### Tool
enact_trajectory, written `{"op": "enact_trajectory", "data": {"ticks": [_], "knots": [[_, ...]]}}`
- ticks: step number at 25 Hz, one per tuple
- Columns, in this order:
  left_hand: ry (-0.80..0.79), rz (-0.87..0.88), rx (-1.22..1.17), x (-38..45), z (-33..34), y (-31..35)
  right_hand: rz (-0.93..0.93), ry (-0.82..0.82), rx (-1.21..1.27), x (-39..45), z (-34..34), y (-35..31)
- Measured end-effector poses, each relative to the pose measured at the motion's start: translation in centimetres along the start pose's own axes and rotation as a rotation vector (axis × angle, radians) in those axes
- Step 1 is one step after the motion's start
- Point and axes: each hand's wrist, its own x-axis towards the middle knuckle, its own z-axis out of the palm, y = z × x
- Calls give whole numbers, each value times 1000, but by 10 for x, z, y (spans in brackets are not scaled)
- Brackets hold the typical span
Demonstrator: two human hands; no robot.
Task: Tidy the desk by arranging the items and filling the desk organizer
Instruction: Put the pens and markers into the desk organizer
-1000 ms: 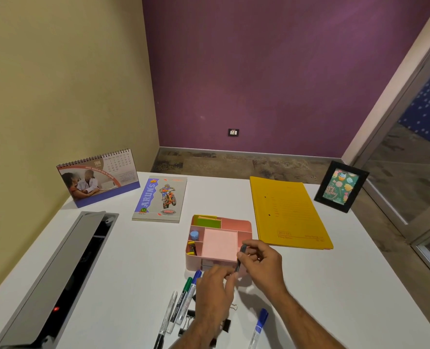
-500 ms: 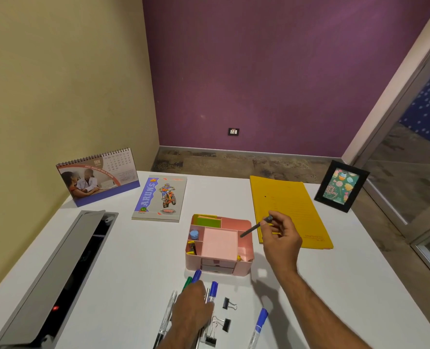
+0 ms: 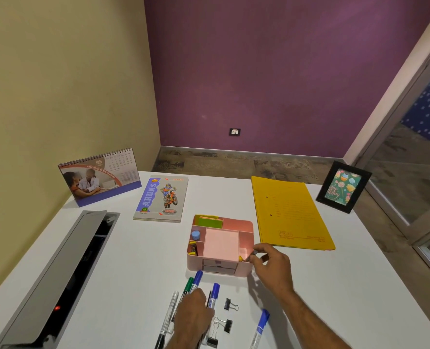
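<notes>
We saw pink organizer (image 3: 244, 270) mid-counter (image 3: 138, 268). Right hand (image 3: 271, 268) at its right rim, fingers (image 3: 255, 252) pinched on small dark object. Left hand (image 3: 192, 314) just before it, fingers closed on markers (image 3: 196, 279).

- The right hand (image 3: 271, 267) is now low at the near right corner of the pink organizer (image 3: 220, 269); half a second ago it was raised beside the yellow folder (image 3: 290, 212).
- The dark pen it held aslant in the air is now mostly hidden, with only its dark end (image 3: 255, 252) showing at the fingertips over the right compartment.
- The left hand (image 3: 192, 316) has drawn back from the organizer's front onto the markers (image 3: 196, 280).
- Binder clips (image 3: 230, 304) once covered by it now lie exposed.
</notes>
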Motion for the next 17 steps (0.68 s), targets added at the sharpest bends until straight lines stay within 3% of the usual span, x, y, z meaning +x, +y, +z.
{"op": "enact_trajectory", "data": {"ticks": [10,13,17], "knots": [[36,57,-54,1,-7,7,-87,33,-52,-5,-3,-4],[77,151,-194,1,-12,19,-188,132,-54,-9,-1,-10],[173,361,-377,-2,-22,44,-256,81,139,-15,5,-26]]}}
